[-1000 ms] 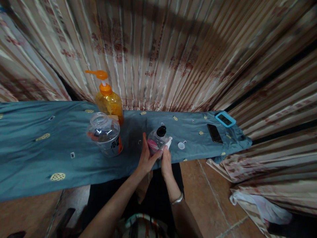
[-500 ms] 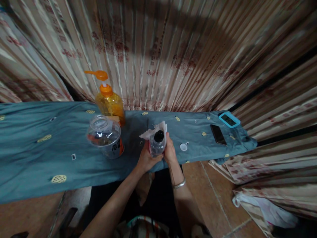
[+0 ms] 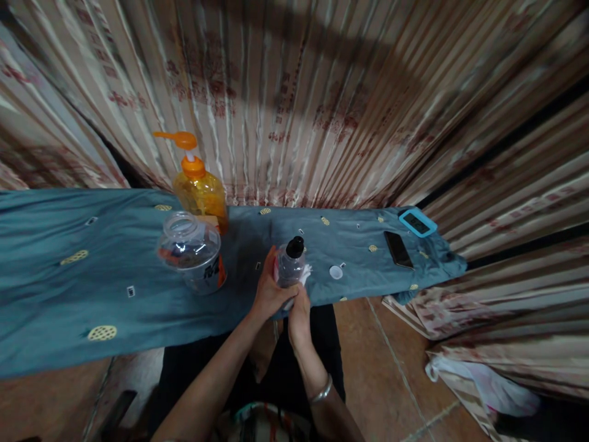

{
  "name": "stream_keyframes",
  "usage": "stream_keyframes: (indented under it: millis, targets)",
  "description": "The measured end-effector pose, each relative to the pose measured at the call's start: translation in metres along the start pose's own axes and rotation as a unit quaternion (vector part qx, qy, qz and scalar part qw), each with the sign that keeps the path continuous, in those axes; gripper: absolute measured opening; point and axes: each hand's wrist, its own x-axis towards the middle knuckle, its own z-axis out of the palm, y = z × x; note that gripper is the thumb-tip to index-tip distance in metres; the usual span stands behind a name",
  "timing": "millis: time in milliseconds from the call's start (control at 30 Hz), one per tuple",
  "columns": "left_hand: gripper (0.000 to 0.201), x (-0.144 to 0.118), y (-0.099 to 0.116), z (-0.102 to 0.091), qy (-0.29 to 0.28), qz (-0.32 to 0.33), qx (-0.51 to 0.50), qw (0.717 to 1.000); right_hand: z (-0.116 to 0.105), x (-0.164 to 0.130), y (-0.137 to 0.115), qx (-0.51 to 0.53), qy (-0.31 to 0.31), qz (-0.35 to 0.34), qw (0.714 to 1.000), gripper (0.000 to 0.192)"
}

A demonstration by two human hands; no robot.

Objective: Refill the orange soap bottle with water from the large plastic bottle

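My left hand (image 3: 268, 291) grips a small clear bottle with a black cap (image 3: 289, 266), held upright over the near edge of the blue cloth-covered table (image 3: 92, 288). My right hand (image 3: 299, 314) presses a white tissue (image 3: 304, 275) against the bottle's lower right side. Only a bit of the tissue shows beside the bottle. A small white round lid (image 3: 336, 272) lies on the cloth just right of the bottle.
A clear wide-mouth plastic jar (image 3: 191, 250) stands left of the bottle, with an orange pump bottle (image 3: 199, 185) behind it. A dark phone (image 3: 398, 248) and a blue-framed device (image 3: 416, 222) lie at the table's right end. Patterned curtains hang behind. A white bag (image 3: 483, 387) lies on the floor.
The tissue was over the far side of the bottle's top half a second ago; my right hand has brought it down to the bottle's lower near side. The bottle stayed in my left hand.
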Motion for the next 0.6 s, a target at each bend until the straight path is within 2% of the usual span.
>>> stream_keyframes:
  millis: [100, 167, 267, 400, 500, 600]
  targets:
    - [0.079, -0.001, 0.011, 0.001, 0.018, -0.01, 0.018, 1.0, -0.004, -0.028, -0.014, 0.012, -0.012, 0.009, 1.0, 0.076]
    - [0.073, -0.004, 0.02, 0.001, 0.026, -0.026, 0.01, 0.999, -0.006, -0.034, -0.025, 0.029, -0.034, 0.006, 0.999, 0.074]
    - [0.075, -0.016, 0.037, -0.001, -0.008, -0.027, -0.025, 0.999, -0.01, -0.025, -0.037, 0.052, -0.052, -0.01, 0.997, 0.071]
    - [0.087, -0.035, 0.062, -0.004, -0.024, 0.046, -0.012, 0.999, -0.008, -0.002, -0.039, 0.065, -0.073, -0.013, 0.995, 0.067]
    - [0.089, -0.045, 0.076, -0.007, -0.02, 0.069, -0.006, 0.997, -0.004, -0.002, -0.039, 0.076, -0.106, 0.034, 0.991, 0.061]
    - [0.088, -0.049, 0.083, -0.009, -0.027, 0.069, 0.003, 0.997, -0.001, -0.018, -0.039, 0.091, -0.118, 0.085, 0.985, 0.061]
